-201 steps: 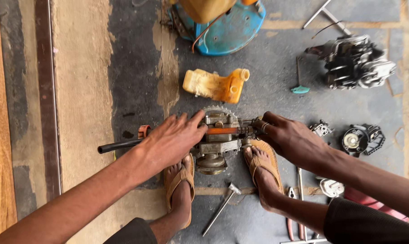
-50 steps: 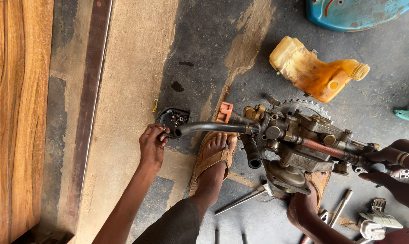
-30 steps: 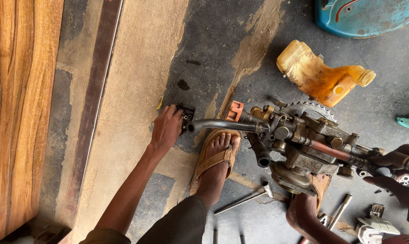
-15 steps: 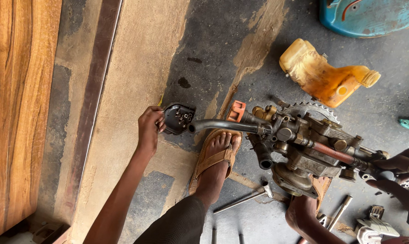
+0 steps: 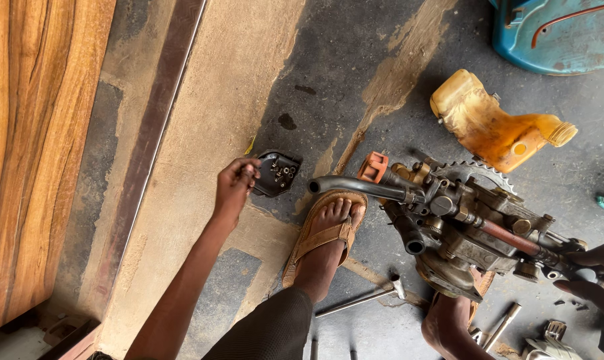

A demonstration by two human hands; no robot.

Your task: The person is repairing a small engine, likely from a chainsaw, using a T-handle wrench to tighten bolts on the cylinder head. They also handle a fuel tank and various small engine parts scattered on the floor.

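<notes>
One small black tray of screws sits just right of our left hand, whose fingers pinch its edge; our right hand is far off, holding the metal pump.

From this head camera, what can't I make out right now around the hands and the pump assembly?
- Right hand: cut off by the frame's right edge; its grip on the pump assembly is unclear.
- Left hand: fingertips closed at the small black tray; anything pinched is too small to tell.
- Tray contents: small metal pieces, type unclear.
- Right foot: mostly hidden under the assembly.
- Blue housing: cropped by the top edge.
</notes>
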